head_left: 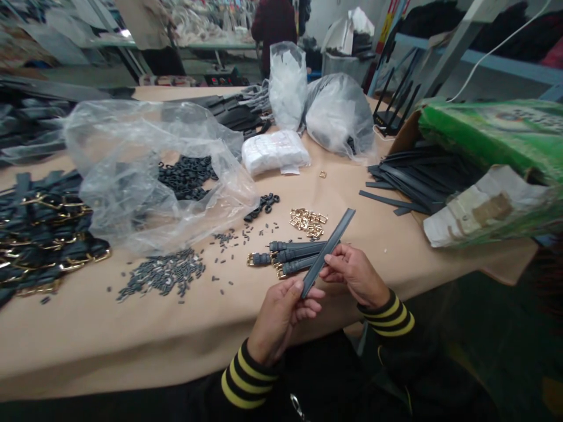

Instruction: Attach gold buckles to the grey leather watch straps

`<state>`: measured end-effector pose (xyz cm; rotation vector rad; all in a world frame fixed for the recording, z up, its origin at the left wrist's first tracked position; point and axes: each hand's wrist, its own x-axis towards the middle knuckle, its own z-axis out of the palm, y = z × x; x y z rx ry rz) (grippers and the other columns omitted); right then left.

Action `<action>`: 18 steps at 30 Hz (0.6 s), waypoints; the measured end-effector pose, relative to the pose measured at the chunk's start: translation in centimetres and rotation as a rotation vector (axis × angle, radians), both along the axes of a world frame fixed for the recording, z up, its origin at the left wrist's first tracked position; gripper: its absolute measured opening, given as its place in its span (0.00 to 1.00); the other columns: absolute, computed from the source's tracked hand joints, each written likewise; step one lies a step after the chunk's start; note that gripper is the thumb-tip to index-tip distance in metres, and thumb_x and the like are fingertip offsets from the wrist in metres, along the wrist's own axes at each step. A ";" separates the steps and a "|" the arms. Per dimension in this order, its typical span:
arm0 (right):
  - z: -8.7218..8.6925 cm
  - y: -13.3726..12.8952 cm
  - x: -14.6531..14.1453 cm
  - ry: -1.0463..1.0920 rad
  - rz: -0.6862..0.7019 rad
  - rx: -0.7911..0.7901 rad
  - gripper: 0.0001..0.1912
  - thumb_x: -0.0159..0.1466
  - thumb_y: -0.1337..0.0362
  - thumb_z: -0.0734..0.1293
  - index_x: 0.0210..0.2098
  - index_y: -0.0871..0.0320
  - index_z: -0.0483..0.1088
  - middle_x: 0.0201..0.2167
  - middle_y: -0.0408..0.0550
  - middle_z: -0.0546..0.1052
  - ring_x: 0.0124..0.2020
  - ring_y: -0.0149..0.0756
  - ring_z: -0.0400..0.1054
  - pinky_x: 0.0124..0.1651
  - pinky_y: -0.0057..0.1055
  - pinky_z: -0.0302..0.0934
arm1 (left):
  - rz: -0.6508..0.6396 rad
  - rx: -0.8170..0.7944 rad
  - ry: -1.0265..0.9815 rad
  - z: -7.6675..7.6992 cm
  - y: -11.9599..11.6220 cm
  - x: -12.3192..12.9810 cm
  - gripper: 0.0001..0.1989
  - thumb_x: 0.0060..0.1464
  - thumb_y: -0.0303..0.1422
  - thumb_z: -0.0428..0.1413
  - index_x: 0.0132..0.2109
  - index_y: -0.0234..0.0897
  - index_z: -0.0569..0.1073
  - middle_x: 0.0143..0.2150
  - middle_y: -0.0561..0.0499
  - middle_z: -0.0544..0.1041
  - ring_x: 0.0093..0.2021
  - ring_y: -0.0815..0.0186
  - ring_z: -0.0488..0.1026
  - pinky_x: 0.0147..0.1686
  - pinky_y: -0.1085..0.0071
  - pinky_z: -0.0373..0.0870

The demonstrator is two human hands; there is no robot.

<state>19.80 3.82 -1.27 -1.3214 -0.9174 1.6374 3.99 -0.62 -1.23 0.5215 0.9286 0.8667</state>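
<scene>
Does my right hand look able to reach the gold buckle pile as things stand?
Probably, after letting go: the right hand grips the dark strap, which slants between it and the gold buckle pile. The left hand also holds the strap, and the pile lies uncovered close by.

No text could be read: pale lettering (546,121) on the green box (477,138) at the right edge of the bench (193,334) was blurred, as was a red-and-yellow sign (389,26) beyond its far edge.
</scene>
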 end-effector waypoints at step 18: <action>0.8 -1.7 -0.8 -1.033 0.453 1.025 0.08 0.57 0.70 0.64 0.37 0.58 0.67 0.36 0.48 0.75 0.40 0.40 0.67 0.54 0.47 0.48 | 0.035 0.050 0.100 -0.5 -0.5 -1.6 0.11 0.52 0.36 0.53 0.28 0.33 0.63 0.17 0.59 0.63 0.15 0.78 0.58 0.15 0.81 0.52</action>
